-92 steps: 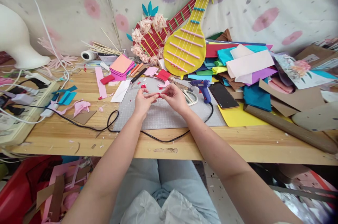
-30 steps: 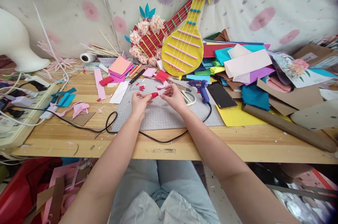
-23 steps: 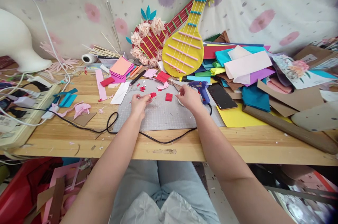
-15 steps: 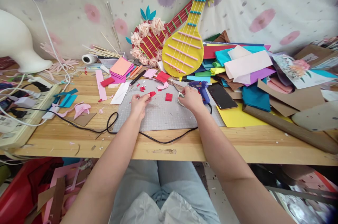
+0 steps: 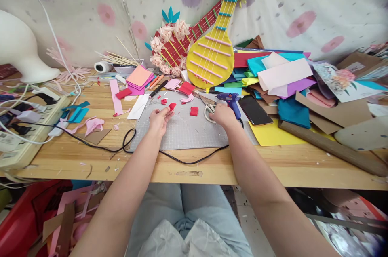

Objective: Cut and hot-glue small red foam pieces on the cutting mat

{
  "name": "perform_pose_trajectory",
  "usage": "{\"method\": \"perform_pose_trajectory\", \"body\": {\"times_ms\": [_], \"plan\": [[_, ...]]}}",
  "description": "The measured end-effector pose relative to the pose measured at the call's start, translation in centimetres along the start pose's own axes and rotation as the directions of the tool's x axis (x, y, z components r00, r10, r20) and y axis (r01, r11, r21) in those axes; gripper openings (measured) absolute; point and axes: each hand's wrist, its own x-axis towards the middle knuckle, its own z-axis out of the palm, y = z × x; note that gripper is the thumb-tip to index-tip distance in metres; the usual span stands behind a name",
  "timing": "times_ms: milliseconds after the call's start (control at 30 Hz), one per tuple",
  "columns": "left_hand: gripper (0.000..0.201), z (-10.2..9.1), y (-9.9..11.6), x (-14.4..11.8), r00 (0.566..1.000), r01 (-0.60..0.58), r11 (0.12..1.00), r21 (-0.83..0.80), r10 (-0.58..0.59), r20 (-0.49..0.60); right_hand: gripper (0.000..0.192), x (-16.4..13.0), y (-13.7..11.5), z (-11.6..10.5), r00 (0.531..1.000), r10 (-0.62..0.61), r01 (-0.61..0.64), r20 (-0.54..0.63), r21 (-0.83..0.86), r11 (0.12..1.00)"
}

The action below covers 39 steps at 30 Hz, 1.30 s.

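Observation:
My left hand (image 5: 159,121) pinches a small red paper piece (image 5: 172,106) between thumb and fingertips, just above the grey cutting mat (image 5: 182,137). My right hand (image 5: 224,115) is beside the blue glue gun (image 5: 233,105), and its fingertips are mostly hidden behind the hand. Scissors with white handles (image 5: 208,114) lie on the mat at its left, their loops in plain sight. Whether the right hand touches the glue gun or the scissors, I cannot tell. A red square stack (image 5: 194,111) rests on the mat between the hands, with tiny red bits (image 5: 164,102) behind the left hand.
A black phone (image 5: 256,110) lies right of the glue gun. The black cord (image 5: 194,163) loops along the table front. Behind the mat lean a yellow paper lute (image 5: 210,63) and a red one (image 5: 172,53). Coloured sheets (image 5: 285,73) pile at right; a power strip (image 5: 33,131) sits left.
My right hand has shifted a little right, off the scissors' handles and towards the glue gun. The red piece in my left hand has tilted up slightly.

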Motion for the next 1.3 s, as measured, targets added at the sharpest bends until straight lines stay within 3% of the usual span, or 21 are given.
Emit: {"method": "perform_pose_trajectory", "body": {"times_ms": [167, 300, 367, 533, 600, 733, 867, 1100, 1300], "plan": [[0.033, -0.2, 0.1, 0.4, 1.000, 0.012, 0.999, -0.040, -0.012, -0.015, 0.024, -0.1, 1.6, -1.5, 0.998, -0.015, 0.004, 0.063, 0.173, 0.985], [0.028, -0.2, 0.2, 0.5, 1.000, 0.018, 0.998, -0.059, -0.019, -0.017, 0.025, -0.7, 2.9, -2.5, 0.974, -0.215, 0.149, 0.073, 0.509, 0.848], [0.024, -0.3, 0.3, 0.6, 0.999, 0.033, 0.997, -0.069, -0.034, -0.009, 0.032, -0.9, 2.5, -2.5, 0.947, -0.321, 0.254, 0.016, 0.571, 0.780], [0.017, -0.3, 0.5, 0.6, 0.997, 0.069, 0.990, -0.123, -0.071, -0.012, 0.049, -1.1, -0.4, -1.8, 0.858, -0.501, 0.504, -0.112, 0.368, 0.782], [0.016, -0.3, 0.5, 0.5, 0.997, 0.075, 0.989, -0.128, -0.075, 0.002, 0.053, -1.2, -1.2, -1.7, 0.823, -0.562, 0.563, -0.081, 0.246, 0.789], [0.014, -0.3, 0.3, 0.5, 0.997, 0.074, 0.989, -0.129, -0.071, 0.032, 0.064, -1.3, -1.7, -2.0, 0.785, -0.613, 0.603, 0.089, 0.118, 0.789], [0.014, -0.3, 0.0, 0.4, 0.997, 0.067, 0.991, -0.114, -0.062, 0.049, 0.071, -1.1, -2.2, -2.5, 0.790, -0.585, 0.585, 0.182, 0.060, 0.809], [0.015, -0.2, -0.1, 0.1, 0.997, 0.065, 0.992, -0.106, -0.061, 0.044, 0.076, -1.2, -3.6, -2.9, 0.797, -0.568, 0.574, 0.204, 0.034, 0.818], [0.016, -0.1, 0.0, 0.1, 0.997, 0.081, 0.989, -0.124, -0.079, 0.019, 0.069, -0.9, -3.7, -2.7, 0.794, -0.575, 0.574, 0.197, 0.070, 0.816]]}}
